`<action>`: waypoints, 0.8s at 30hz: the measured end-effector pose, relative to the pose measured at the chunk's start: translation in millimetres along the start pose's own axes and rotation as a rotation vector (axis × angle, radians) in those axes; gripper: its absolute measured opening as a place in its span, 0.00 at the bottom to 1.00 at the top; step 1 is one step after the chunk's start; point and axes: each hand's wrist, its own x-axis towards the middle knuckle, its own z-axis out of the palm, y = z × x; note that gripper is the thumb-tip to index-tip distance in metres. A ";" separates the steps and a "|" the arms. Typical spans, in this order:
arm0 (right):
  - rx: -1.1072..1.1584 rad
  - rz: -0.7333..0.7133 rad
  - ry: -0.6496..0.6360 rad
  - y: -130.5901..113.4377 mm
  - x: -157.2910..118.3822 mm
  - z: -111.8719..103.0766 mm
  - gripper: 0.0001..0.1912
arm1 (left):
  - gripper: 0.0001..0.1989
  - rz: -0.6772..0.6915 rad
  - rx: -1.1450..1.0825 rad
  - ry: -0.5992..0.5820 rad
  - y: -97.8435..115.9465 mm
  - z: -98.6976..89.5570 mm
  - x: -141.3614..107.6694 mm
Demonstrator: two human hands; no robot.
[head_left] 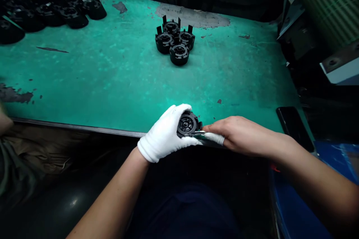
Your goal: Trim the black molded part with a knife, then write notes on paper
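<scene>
My left hand (pixel 168 130), in a white glove, is closed around a round black plastic part (pixel 187 123) at the table's near edge. The part's open face, with rings and a central hub, is turned up toward me. My right hand (pixel 234 134) is bare except for a white covering on one finger. Its fingers are pinched on a thin metal blade (pixel 198 133), which lies against the near side of the part. The fingers hide the blade's other end, so its exact kind does not show.
On the worn green table (pixel 112 78), several similar black parts (pixel 179 53) stand in a cluster. More black parts (pixel 74 15) fill the far left. A dark phone (pixel 294 127) lies right, near a blue bin (pixel 333 160). Machinery (pixel 331 18) stands at the upper right.
</scene>
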 end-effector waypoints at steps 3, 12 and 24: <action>0.358 0.055 0.083 -4.4 -7.0 13.0 0.15 | 0.43 -0.030 0.082 0.171 4.8 13.6 -9.4; 1.808 0.353 0.178 -87.3 1.0 127.9 0.09 | 0.49 -0.137 0.260 0.499 8.5 47.3 -33.8; 2.199 0.278 0.194 -127.9 17.0 130.6 0.20 | 0.53 -0.125 0.306 0.648 -4.6 49.6 -33.8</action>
